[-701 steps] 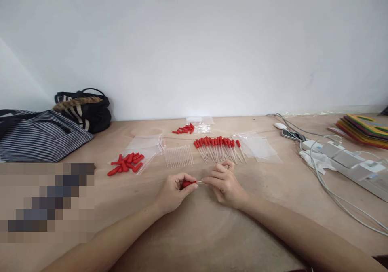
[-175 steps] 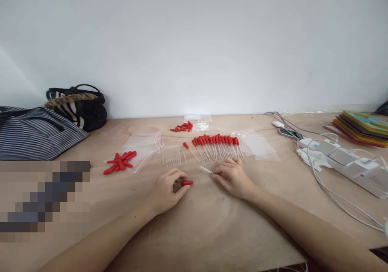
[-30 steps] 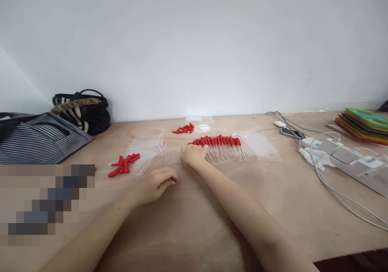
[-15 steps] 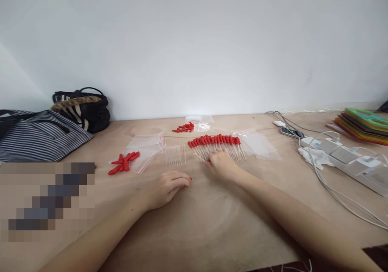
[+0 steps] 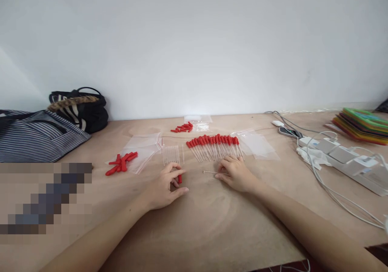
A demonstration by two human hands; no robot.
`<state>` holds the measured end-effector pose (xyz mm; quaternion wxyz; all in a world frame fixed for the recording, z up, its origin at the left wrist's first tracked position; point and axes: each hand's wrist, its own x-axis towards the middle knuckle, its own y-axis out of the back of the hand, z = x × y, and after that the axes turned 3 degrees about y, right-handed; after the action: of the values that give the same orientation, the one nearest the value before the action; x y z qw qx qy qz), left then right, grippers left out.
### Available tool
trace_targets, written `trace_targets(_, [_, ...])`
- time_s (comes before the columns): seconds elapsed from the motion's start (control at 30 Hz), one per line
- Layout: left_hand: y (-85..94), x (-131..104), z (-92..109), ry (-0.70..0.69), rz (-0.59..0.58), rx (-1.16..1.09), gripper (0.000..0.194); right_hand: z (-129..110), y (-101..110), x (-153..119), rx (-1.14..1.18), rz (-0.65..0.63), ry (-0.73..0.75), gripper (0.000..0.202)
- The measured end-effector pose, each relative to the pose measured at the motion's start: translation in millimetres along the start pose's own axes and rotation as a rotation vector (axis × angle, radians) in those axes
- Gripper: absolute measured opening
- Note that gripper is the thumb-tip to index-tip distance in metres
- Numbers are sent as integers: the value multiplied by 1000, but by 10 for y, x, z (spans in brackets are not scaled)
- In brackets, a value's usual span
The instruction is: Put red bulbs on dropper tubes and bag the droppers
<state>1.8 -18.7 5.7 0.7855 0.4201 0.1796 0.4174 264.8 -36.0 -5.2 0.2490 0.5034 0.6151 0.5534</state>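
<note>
My left hand [image 5: 168, 186] holds a small red rubber bulb [image 5: 180, 179] in its curled fingers, while the thumb and index finger stand apart. Facing it, my right hand [image 5: 235, 173] pinches a thin clear glass tube [image 5: 209, 172], whose free end points left toward the bulb; the two are apart. Behind the right hand lies a row of droppers [image 5: 215, 144], glass tubes with red bulbs on their far ends. Several bare glass tubes [image 5: 172, 154] lie side by side behind the left hand. A loose heap of red bulbs [image 5: 121, 165] rests to the left.
Clear plastic bags [image 5: 142, 142] lie beneath and beside the bulbs, with another bag [image 5: 257, 144] right of the row. More red bulbs [image 5: 182, 127] sit near the wall. A power strip [image 5: 348, 163] with cables is at right, beside stacked coloured sheets [image 5: 360, 124]. Bags [image 5: 45, 134] stand at left.
My right hand has come away from the dropper row toward me, with a glass tube in its fingers. My left hand has turned and opened its thumb and index finger, showing the red bulb.
</note>
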Motion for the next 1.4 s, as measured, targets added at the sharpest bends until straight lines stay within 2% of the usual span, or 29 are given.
trace_targets(0.1, [100, -48, -8, 66, -102, 3, 43, 11, -30, 18, 56, -11, -28, 15])
trace_targets(0.17, [180, -63, -41, 38, -144, 47, 42, 21, -60, 24, 65, -16, -44, 13])
trace_targets(0.33, [278, 6, -133, -140, -78, 156, 26, 26, -107, 10, 65, 50, -7, 11])
trace_targets(0.43, [197, 62, -116, -139, -44, 109, 15, -3, -109, -10, 109, 126, 16, 10])
trace_targets(0.6, [-80, 85, 33, 16, 70, -73, 11, -109, -124, -65, 205, 245, 95, 10])
trace_targets(0.73, [-230, 95, 105, 51, 110, -197, 12, -227, -166, -108, 186, 285, 149, 19])
trace_targets(1.0, [-274, 107, 39, 64, 157, -310, 15, -375, -238, -121, 232, 330, 180, 19])
trace_targets(1.4, [-399, 87, -59, 76, 219, -526, 17, -391, -281, -127, 242, 320, 329, 23])
